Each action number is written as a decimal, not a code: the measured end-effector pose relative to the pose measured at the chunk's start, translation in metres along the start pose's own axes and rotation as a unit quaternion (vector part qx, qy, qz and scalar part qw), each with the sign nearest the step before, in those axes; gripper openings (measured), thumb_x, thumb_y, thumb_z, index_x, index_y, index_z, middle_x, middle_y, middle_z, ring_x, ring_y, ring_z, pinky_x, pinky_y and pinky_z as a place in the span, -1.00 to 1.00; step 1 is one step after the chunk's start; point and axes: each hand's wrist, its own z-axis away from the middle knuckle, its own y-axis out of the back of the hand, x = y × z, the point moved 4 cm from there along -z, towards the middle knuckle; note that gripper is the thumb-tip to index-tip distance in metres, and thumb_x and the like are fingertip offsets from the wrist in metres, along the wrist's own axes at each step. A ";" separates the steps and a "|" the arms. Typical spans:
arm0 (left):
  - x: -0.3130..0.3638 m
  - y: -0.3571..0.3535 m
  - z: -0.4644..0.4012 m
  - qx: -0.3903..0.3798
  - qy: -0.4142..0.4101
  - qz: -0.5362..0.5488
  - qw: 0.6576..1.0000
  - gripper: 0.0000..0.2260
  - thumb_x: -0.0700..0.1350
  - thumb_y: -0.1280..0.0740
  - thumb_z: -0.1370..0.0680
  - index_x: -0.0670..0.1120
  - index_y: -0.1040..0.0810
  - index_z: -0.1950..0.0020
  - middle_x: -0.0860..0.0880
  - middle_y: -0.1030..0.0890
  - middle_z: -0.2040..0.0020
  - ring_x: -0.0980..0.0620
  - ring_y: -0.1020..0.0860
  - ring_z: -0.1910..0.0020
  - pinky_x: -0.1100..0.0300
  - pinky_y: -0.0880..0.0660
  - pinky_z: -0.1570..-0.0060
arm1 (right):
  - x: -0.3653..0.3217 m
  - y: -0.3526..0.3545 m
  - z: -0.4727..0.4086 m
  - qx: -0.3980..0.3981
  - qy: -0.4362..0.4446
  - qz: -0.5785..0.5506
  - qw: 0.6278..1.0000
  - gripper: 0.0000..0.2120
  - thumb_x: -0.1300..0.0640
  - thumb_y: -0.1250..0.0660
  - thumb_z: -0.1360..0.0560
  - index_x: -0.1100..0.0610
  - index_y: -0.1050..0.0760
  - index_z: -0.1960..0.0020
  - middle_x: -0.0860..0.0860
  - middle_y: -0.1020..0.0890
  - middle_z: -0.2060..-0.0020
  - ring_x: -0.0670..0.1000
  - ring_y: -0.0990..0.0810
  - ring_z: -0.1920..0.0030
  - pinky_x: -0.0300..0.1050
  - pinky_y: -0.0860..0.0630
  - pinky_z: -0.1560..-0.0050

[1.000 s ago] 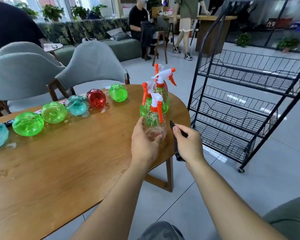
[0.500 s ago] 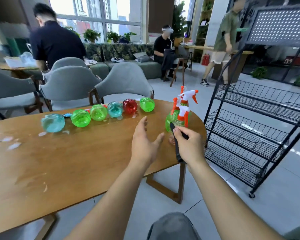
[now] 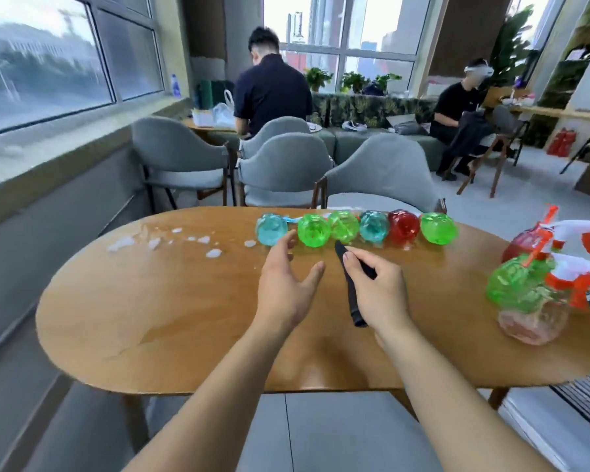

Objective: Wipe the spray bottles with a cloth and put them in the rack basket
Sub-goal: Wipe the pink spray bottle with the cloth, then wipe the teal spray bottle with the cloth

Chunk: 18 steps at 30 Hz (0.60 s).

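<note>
Several spray bottles lie in a row along the far edge of the oval wooden table (image 3: 150, 318), from a teal bottle (image 3: 270, 229) through green bottles (image 3: 313, 230) to a red bottle (image 3: 402, 226). My left hand (image 3: 286, 284) hovers open with spread fingers just in front of the teal bottle, holding nothing. My right hand (image 3: 378, 294) grips a dark folded cloth (image 3: 351, 294) above the table's middle. At the right end stand upright spray bottles with orange-and-white triggers: a clear pinkish one (image 3: 532, 321), a green one (image 3: 518, 284) and a red one (image 3: 525, 243).
Wet patches and foam (image 3: 160, 241) spread over the table's left part. Grey chairs (image 3: 378, 175) stand behind the table. The black wire rack (image 3: 586, 396) shows only at the right edge. People sit in the background.
My view swung left, away from the rack. My left hand let go of the clear bottle and moved to the row of lying bottles. The right hand kept the cloth.
</note>
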 end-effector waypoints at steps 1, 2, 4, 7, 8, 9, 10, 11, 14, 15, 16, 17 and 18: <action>-0.008 0.009 -0.008 0.007 0.005 -0.006 1.000 -0.34 0.04 -0.54 -0.58 0.03 -0.35 -0.61 0.07 -0.51 -0.48 0.04 -0.51 -0.41 0.00 -0.48 -0.41 | 0.002 -0.014 -0.006 -0.004 -0.003 0.001 1.000 -0.81 0.03 -0.40 -0.65 -0.02 -0.72 -0.21 -0.21 -0.74 -0.07 -0.19 -0.68 -0.14 -0.07 -0.59 -0.27; -0.016 0.016 -0.017 0.012 0.010 -0.013 1.000 -0.34 0.04 -0.54 -0.58 0.03 -0.34 -0.62 0.05 -0.51 -0.48 0.03 -0.51 -0.42 -0.01 -0.48 -0.43 | 0.005 -0.026 -0.012 -0.008 -0.003 0.001 1.000 -0.80 0.03 -0.41 -0.64 -0.01 -0.72 -0.22 -0.21 -0.74 -0.08 -0.18 -0.68 -0.15 -0.04 -0.59 -0.29; -0.032 0.026 -0.036 0.021 0.018 -0.027 0.999 -0.32 0.04 -0.53 -0.58 0.02 -0.33 -0.63 0.02 -0.52 -0.49 0.02 -0.50 -0.43 -0.03 -0.46 -0.45 | 0.013 -0.048 -0.026 -0.018 -0.004 0.006 1.000 -0.78 0.02 -0.41 -0.64 0.00 -0.72 -0.23 -0.19 -0.74 -0.10 -0.15 -0.68 -0.17 0.02 -0.59 -0.32; -0.055 0.028 -0.068 0.031 0.024 -0.045 0.998 -0.31 0.03 -0.54 -0.58 0.04 -0.32 -0.64 0.02 -0.51 -0.50 0.03 -0.48 -0.45 -0.03 -0.46 -0.47 | 0.030 -0.070 -0.048 -0.026 -0.009 0.017 0.999 -0.77 0.03 -0.40 -0.65 0.03 -0.72 -0.25 -0.16 -0.74 -0.11 -0.15 -0.68 -0.17 0.02 -0.59 -0.32; -0.062 0.027 -0.078 0.032 0.024 -0.052 0.998 -0.31 0.03 -0.54 -0.58 0.05 -0.32 -0.64 0.03 -0.50 -0.51 0.03 -0.47 -0.46 -0.03 -0.45 -0.48 | 0.037 -0.076 -0.056 -0.027 -0.010 0.020 0.999 -0.77 0.03 -0.39 -0.65 0.03 -0.71 -0.25 -0.16 -0.74 -0.11 -0.15 -0.68 -0.17 0.03 -0.59 -0.31; -0.069 0.024 -0.089 0.031 0.021 -0.060 0.997 -0.32 0.02 -0.54 -0.58 0.07 -0.32 -0.63 0.04 -0.49 -0.51 0.03 -0.46 -0.47 -0.02 -0.44 -0.49 | 0.044 -0.081 -0.064 -0.027 -0.012 0.023 0.999 -0.77 0.02 -0.39 -0.65 0.03 -0.71 -0.26 -0.15 -0.74 -0.11 -0.14 -0.68 -0.17 0.03 -0.59 -0.31; -0.075 0.020 -0.100 0.029 0.015 -0.072 0.997 -0.34 0.02 -0.53 -0.59 0.09 -0.33 -0.63 0.04 -0.48 -0.52 0.02 -0.44 -0.49 0.00 -0.41 -0.51 | 0.051 -0.086 -0.072 -0.026 -0.012 0.023 0.999 -0.77 0.01 -0.39 -0.65 0.03 -0.71 -0.26 -0.15 -0.74 -0.11 -0.14 -0.68 -0.17 0.03 -0.59 -0.31; -0.081 0.015 -0.111 0.025 0.007 -0.087 0.996 -0.35 0.02 -0.53 -0.59 0.13 -0.34 -0.62 0.04 -0.46 -0.53 0.01 -0.41 -0.50 0.06 -0.37 -0.51 | 0.058 -0.091 -0.080 -0.025 -0.015 0.021 0.999 -0.77 0.01 -0.40 -0.65 0.02 -0.71 -0.26 -0.16 -0.74 -0.12 -0.15 -0.67 -0.18 0.02 -0.59 -0.32; -0.100 -0.005 -0.141 0.006 0.001 -0.137 0.990 -0.35 0.03 -0.52 -0.59 0.21 -0.33 -0.63 0.00 -0.34 -0.59 -0.04 -0.27 -0.57 0.08 -0.28 -0.49 | 0.078 -0.103 -0.099 -0.024 -0.022 0.018 0.999 -0.77 0.01 -0.40 -0.65 0.01 -0.71 -0.26 -0.17 -0.73 -0.13 -0.18 -0.66 -0.19 0.00 -0.58 -0.34; -0.106 -0.011 -0.150 0.000 0.006 -0.149 0.989 -0.34 0.04 -0.53 -0.58 0.24 -0.32 -0.63 -0.01 -0.29 -0.61 -0.06 -0.22 -0.60 0.04 -0.28 -0.52 | 0.084 -0.106 -0.104 -0.025 -0.021 0.018 0.999 -0.77 0.01 -0.40 -0.65 0.00 -0.71 -0.26 -0.18 -0.73 -0.13 -0.18 -0.66 -0.20 -0.01 -0.58 -0.35; -0.112 -0.018 -0.158 -0.005 0.013 -0.154 0.988 -0.32 0.05 -0.54 -0.57 0.26 -0.32 -0.62 -0.03 -0.26 -0.62 -0.08 -0.20 -0.61 0.00 -0.29 -0.54 | 0.089 -0.109 -0.108 -0.027 -0.019 0.017 0.999 -0.78 0.01 -0.40 -0.65 -0.01 -0.71 -0.25 -0.18 -0.73 -0.13 -0.19 -0.66 -0.20 -0.02 -0.58 -0.35; -0.117 -0.023 -0.164 -0.006 0.020 -0.153 0.988 -0.31 0.05 -0.56 -0.56 0.27 -0.32 -0.61 -0.04 -0.24 -0.63 -0.10 -0.19 -0.61 -0.03 -0.30 -0.55 | 0.094 -0.111 -0.113 -0.026 -0.019 0.018 0.999 -0.78 0.01 -0.40 -0.65 -0.01 -0.71 -0.25 -0.19 -0.73 -0.13 -0.19 -0.66 -0.20 -0.03 -0.58 -0.35; -0.122 -0.027 -0.170 -0.004 0.024 -0.151 0.988 -0.29 0.04 -0.58 -0.53 0.27 -0.33 -0.60 -0.05 -0.24 -0.62 -0.11 -0.20 -0.61 -0.05 -0.32 -0.55 | 0.098 -0.112 -0.117 -0.024 -0.019 0.018 0.999 -0.78 0.01 -0.40 -0.65 -0.01 -0.71 -0.25 -0.19 -0.73 -0.13 -0.20 -0.66 -0.20 -0.03 -0.58 -0.35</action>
